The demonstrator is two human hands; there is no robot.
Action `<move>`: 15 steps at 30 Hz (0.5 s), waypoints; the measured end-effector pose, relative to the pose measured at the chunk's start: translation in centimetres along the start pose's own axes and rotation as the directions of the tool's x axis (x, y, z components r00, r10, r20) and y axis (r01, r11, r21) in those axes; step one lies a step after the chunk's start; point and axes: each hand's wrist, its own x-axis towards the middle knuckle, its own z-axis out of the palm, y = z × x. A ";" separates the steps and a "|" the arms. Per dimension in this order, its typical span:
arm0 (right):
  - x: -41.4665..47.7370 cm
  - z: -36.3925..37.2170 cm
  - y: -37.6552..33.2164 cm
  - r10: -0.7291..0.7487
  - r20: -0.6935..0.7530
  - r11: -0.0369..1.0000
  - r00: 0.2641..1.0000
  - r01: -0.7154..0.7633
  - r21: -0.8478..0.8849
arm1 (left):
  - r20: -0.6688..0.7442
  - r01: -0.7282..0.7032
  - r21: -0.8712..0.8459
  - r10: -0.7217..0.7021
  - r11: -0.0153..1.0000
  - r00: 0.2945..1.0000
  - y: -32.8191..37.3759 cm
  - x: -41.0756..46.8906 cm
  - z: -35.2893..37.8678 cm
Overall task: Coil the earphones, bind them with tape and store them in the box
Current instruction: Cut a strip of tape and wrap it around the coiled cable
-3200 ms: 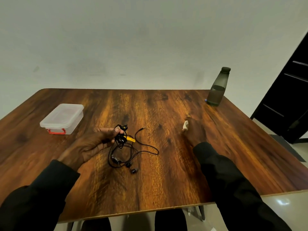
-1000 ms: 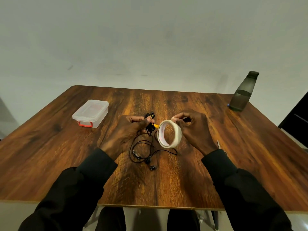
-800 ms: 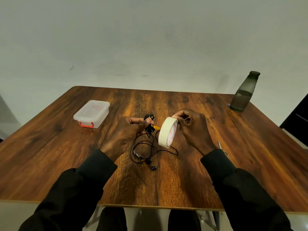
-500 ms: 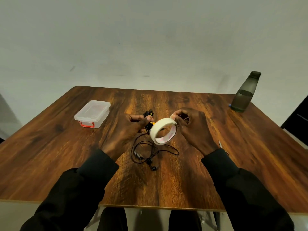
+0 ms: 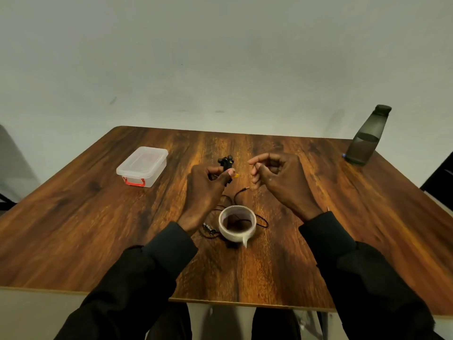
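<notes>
Black earphones (image 5: 226, 164) with a yellow tag are bunched at their upper end, where my left hand (image 5: 206, 190) pinches them between thumb and fingers above the table. Their loose cable trails down onto the wood, with the jack plug (image 5: 245, 189) lying free. A roll of pale tape (image 5: 237, 226) lies flat on part of that cable, a short tab sticking out at its near side. My right hand (image 5: 277, 179) hovers to the right of the bundle, fingers loosely curled and holding nothing. The clear plastic box (image 5: 142, 165) with a red latch sits lidded at the left.
The wooden table (image 5: 98, 229) ends close to my body. A dark water bottle (image 5: 366, 137) stands at the far right corner. A thin pale object (image 5: 327, 208) peeks out beside my right wrist. Dark furniture shows at the right edge.
My right hand has let go of the tape roll, which now lies flat on the cable near me. My left hand still holds the earphone bundle in about the same place.
</notes>
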 end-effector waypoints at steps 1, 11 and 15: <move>-0.2 0.5 0.7 0.011 0.013 0.997 1.000 -0.010 -0.077 | 0.014 0.021 -0.008 -0.021 1.000 1.000 -0.7 -0.2 0.6; -5.7 2.1 5.4 0.151 0.125 0.939 0.981 -0.103 -0.327 | -0.094 0.258 0.013 -0.256 0.966 0.962 -8.2 -2.7 3.4; -6.8 0.5 4.3 0.375 0.219 0.853 0.901 -0.242 -0.462 | -0.097 0.194 0.002 -0.193 0.981 0.976 -7.0 -1.6 1.9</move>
